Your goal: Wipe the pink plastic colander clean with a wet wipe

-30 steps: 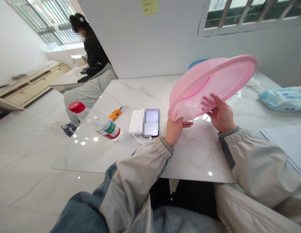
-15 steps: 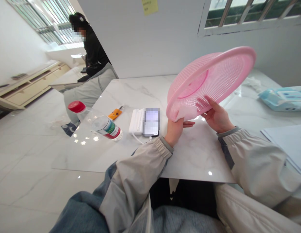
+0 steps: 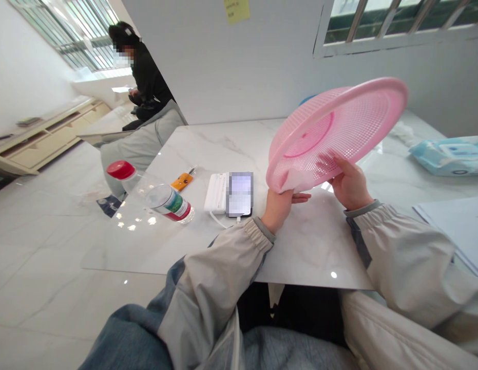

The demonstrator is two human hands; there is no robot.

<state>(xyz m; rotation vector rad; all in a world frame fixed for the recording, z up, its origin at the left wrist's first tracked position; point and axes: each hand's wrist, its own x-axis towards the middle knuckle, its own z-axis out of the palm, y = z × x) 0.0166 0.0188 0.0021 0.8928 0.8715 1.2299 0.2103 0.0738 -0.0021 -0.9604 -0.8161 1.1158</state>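
A round pink plastic mesh basket [image 3: 350, 134] is held tilted above the table, its open side facing me. My left hand [image 3: 278, 209] is at its near left rim, closed around a thin white wipe [image 3: 298, 181] that lies over the rim against the inner wall. Some of the left fingers stick out below the rim. My right hand [image 3: 351, 184] grips the lower right rim, thumb along the edge, with its other fingers behind the mesh and showing faintly through it.
On the white table [image 3: 308, 246] are a phone [image 3: 240, 194], a white power bank [image 3: 216, 193] with a cable, a red-capped bottle [image 3: 169, 203] and an orange item [image 3: 183, 181]. A blue wipes pack [image 3: 450, 155] and papers [image 3: 454, 221] lie right. A person [image 3: 150, 77] sits behind.
The basket has shifted slightly right and down. A bit of something blue now shows behind its far edge. My right hand has moved slightly right along the rim; my left hand stays near the same place.
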